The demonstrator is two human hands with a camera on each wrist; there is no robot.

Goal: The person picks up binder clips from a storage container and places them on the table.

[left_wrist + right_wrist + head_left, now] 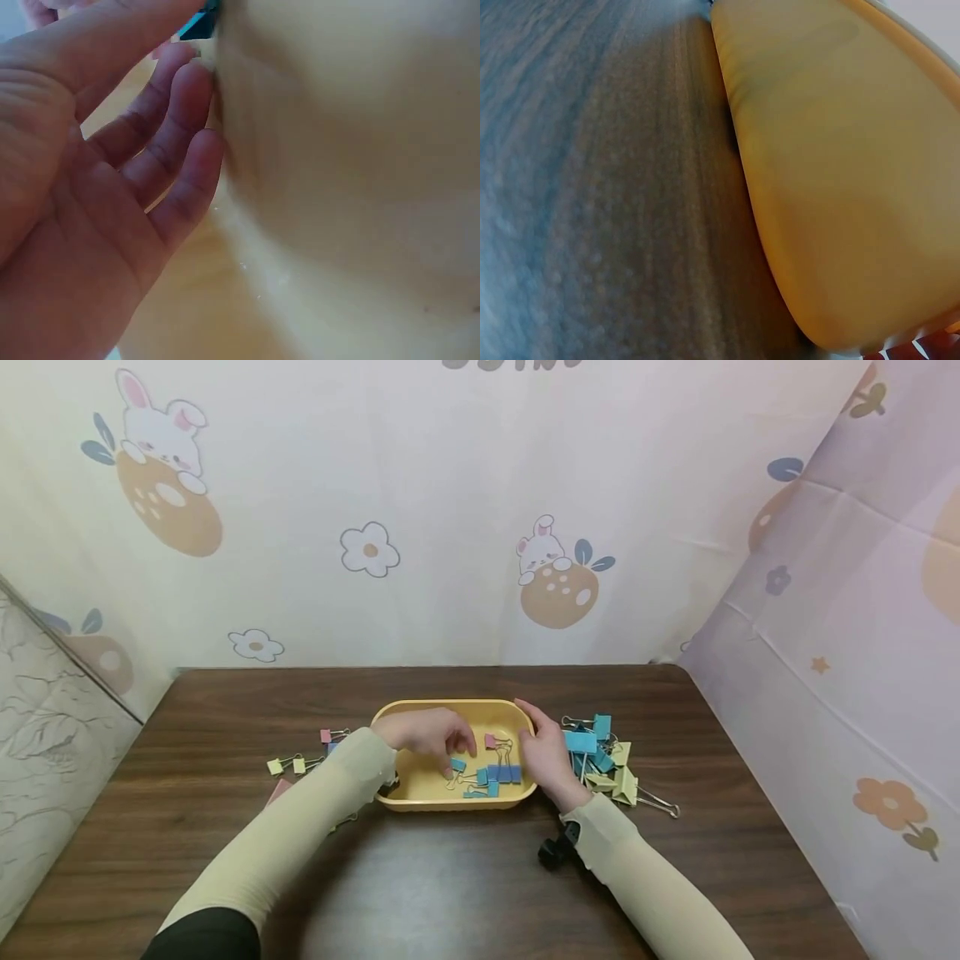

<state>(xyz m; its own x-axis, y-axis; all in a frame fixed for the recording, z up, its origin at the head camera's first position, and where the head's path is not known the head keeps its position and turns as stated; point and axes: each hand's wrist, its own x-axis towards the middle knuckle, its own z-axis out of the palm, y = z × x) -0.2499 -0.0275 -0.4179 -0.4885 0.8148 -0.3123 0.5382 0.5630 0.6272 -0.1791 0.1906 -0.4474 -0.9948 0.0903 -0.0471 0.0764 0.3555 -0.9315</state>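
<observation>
A yellow tray [420,804] stands mid-table with several binder clips inside, among them a pink one [491,742], a larger blue one [504,774] and small teal ones. My left hand [431,733] reaches down into the tray, its thumb and forefinger pinching a small teal binder clip [457,765] near the floor. In the left wrist view that teal clip [199,25] shows by the thumb, while the other fingers [187,180] curve loosely beside the tray wall. At the right end, my right hand [546,752] grips the tray's rim.
Right of the tray lies a heap of teal and pale yellow binder clips [624,783]. To the left, small yellow clips [275,767] and a pink clip [326,736] are scattered, partly behind the left sleeve. A patterned curtain [450,610] hangs along the table's back edge.
</observation>
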